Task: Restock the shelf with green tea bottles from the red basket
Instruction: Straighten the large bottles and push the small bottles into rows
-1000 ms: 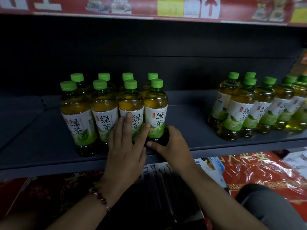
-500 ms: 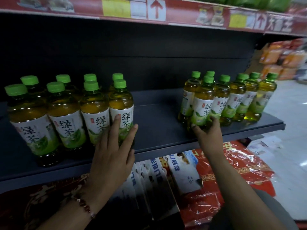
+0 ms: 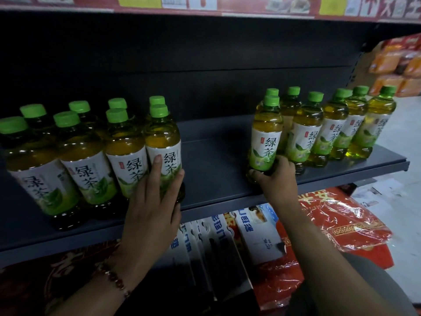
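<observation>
Two groups of green tea bottles with green caps stand on the dark shelf (image 3: 216,179). The left group (image 3: 86,160) has two rows. My left hand (image 3: 155,201) lies flat with fingers spread against the front right bottle (image 3: 163,142) of that group. The right group (image 3: 330,128) runs toward the shelf's right end. My right hand (image 3: 276,179) grips the base of its leftmost front bottle (image 3: 265,142), which stands slightly tilted at the shelf's front. The red basket is not in view.
A bare gap of shelf lies between the two groups. Below the shelf stand white and blue boxes (image 3: 257,233) and red plastic-wrapped goods (image 3: 341,222). A red price strip (image 3: 205,3) runs overhead. Orange packages (image 3: 396,65) sit at the far right.
My right hand left the left group, reached across to the right group and closed on its leftmost front bottle. The view swung right. My left hand stayed on the left group's front right bottle.
</observation>
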A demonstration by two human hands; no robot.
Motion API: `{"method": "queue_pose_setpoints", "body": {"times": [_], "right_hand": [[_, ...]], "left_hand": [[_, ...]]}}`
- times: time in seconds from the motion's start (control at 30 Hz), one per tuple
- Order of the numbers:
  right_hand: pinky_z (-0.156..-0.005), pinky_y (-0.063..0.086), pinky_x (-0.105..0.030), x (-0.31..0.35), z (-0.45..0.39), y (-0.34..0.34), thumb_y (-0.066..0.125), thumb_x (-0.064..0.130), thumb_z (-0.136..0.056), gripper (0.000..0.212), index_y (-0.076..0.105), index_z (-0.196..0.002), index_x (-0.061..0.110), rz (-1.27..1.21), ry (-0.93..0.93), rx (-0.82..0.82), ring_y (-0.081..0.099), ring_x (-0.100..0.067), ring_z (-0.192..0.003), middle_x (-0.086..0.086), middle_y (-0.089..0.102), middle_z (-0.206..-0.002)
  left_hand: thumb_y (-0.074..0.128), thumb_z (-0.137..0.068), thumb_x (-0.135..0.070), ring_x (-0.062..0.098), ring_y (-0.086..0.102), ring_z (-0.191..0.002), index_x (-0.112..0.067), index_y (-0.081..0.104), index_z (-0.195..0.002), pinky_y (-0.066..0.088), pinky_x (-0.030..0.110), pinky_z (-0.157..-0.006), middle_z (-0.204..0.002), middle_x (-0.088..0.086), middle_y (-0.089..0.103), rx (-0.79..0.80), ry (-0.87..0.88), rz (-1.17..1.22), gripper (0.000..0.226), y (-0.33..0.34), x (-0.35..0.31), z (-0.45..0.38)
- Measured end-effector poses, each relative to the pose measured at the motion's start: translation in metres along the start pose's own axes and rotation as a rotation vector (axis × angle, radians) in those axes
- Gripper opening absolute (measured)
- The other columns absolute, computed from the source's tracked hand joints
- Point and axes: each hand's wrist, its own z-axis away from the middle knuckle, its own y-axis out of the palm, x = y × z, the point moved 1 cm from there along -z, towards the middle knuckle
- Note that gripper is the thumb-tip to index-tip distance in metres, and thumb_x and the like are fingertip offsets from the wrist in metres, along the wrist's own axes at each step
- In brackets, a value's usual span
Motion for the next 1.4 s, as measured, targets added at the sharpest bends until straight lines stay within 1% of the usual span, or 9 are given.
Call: {"method": "queue_pose_setpoints", "body": {"times": [0.13, 0.23, 0.43, 0.53, 0.77, 1.0, 1.13, 1.27, 1.4], "right_hand": [[-0.097, 0.047, -0.041, 0.014, 0.006, 0.017, 0.084, 0.032, -0.073, 0.068, 0.052, -0.129, 0.01, -0.02, -0.043, 0.048, 0.053, -0.028, -0.114, -0.012, 0.049, -0.127], [-0.095, 0.051, -0.047, 0.022, 0.007, 0.033, 0.084, 0.042, -0.066, 0.073, 0.054, -0.126, 0.015, -0.059, -0.064, 0.094, 0.058, -0.025, -0.111, -0.008, 0.056, -0.124], [-0.092, 0.046, -0.028, 0.038, 0.007, 0.059, 0.082, 0.028, -0.077, 0.063, 0.052, -0.131, 0.016, -0.122, -0.09, 0.22, 0.058, -0.019, -0.116, -0.003, 0.063, -0.126], [-0.093, 0.047, -0.029, 0.047, 0.007, 0.073, 0.082, 0.029, -0.077, 0.061, 0.053, -0.13, 0.016, -0.127, -0.133, 0.241, 0.058, -0.018, -0.117, -0.003, 0.064, -0.126], [-0.088, 0.042, -0.021, 0.068, 0.008, 0.102, 0.083, 0.024, -0.077, 0.064, 0.053, -0.133, 0.017, -0.184, -0.189, 0.291, 0.059, -0.017, -0.116, -0.001, 0.066, -0.125], [-0.086, 0.042, -0.018, 0.071, 0.012, 0.115, 0.081, 0.021, -0.079, 0.061, 0.054, -0.134, 0.02, -0.253, -0.233, 0.315, 0.057, -0.006, -0.11, 0.004, 0.067, -0.123], [-0.091, 0.043, -0.018, 0.066, 0.014, 0.109, 0.079, 0.022, -0.08, 0.064, 0.051, -0.137, 0.025, -0.227, -0.289, 0.34, 0.057, -0.007, -0.117, 0.008, 0.065, -0.127], [-0.098, 0.04, -0.019, 0.052, 0.013, 0.091, 0.075, 0.027, -0.085, 0.065, 0.048, -0.143, 0.017, -0.074, -0.315, 0.314, 0.052, -0.014, -0.127, -0.001, 0.058, -0.138], [-0.098, 0.041, -0.024, 0.031, 0.008, 0.058, 0.072, 0.031, -0.087, 0.057, 0.053, -0.138, 0.014, 0.005, -0.249, 0.24, 0.055, -0.018, -0.123, -0.005, 0.058, -0.136]], "left_hand": [[0.072, -0.079, -0.015, 0.048, 0.034, -0.134, -0.011, 0.045, -0.147, 0.039, 0.06, -0.103, -0.162, 0.023, 0.012, -0.002, 0.003, -0.029, 0.073, 0.002, 0.001, 0.001], [0.074, -0.08, -0.016, 0.046, 0.032, -0.135, -0.011, 0.045, -0.147, 0.037, 0.059, -0.104, -0.162, 0.023, 0.01, 0.009, 0.003, -0.042, 0.073, 0.003, 0.002, 0.002], [0.075, -0.079, -0.019, 0.043, 0.03, -0.137, -0.011, 0.046, -0.147, 0.039, 0.058, -0.103, -0.163, 0.02, 0.009, 0.04, -0.01, -0.052, 0.075, 0.003, 0.002, 0.005], [0.075, -0.079, -0.021, 0.042, 0.03, -0.138, -0.013, 0.045, -0.147, 0.039, 0.058, -0.103, -0.164, 0.019, 0.008, 0.06, -0.018, -0.059, 0.075, 0.005, 0.002, 0.006], [0.069, -0.084, -0.019, 0.042, 0.03, -0.137, -0.015, 0.043, -0.149, 0.042, 0.057, -0.099, -0.164, 0.019, 0.005, 0.044, 0.002, -0.059, 0.07, 0.009, 0.006, 0.008], [0.05, -0.088, -0.031, 0.04, 0.029, -0.139, -0.016, 0.039, -0.151, 0.04, 0.058, -0.101, -0.165, 0.017, 0.004, 0.051, -0.008, -0.046, 0.065, 0.011, 0.006, 0.01], [0.045, -0.089, -0.034, 0.039, 0.027, -0.14, -0.017, 0.04, -0.151, 0.04, 0.06, -0.101, -0.165, 0.016, 0.003, 0.062, -0.021, -0.03, 0.064, 0.007, 0.003, 0.009], [0.049, -0.089, -0.031, 0.042, 0.029, -0.139, -0.016, 0.041, -0.15, 0.04, 0.061, -0.102, -0.164, 0.019, 0.007, 0.06, -0.025, -0.014, 0.064, 0.0, -0.002, 0.007], [0.072, -0.081, -0.02, 0.045, 0.034, -0.135, -0.014, 0.043, -0.148, 0.04, 0.061, -0.101, -0.159, 0.022, 0.022, 0.037, -0.063, -0.015, 0.073, -0.005, -0.006, 0.014]]}}
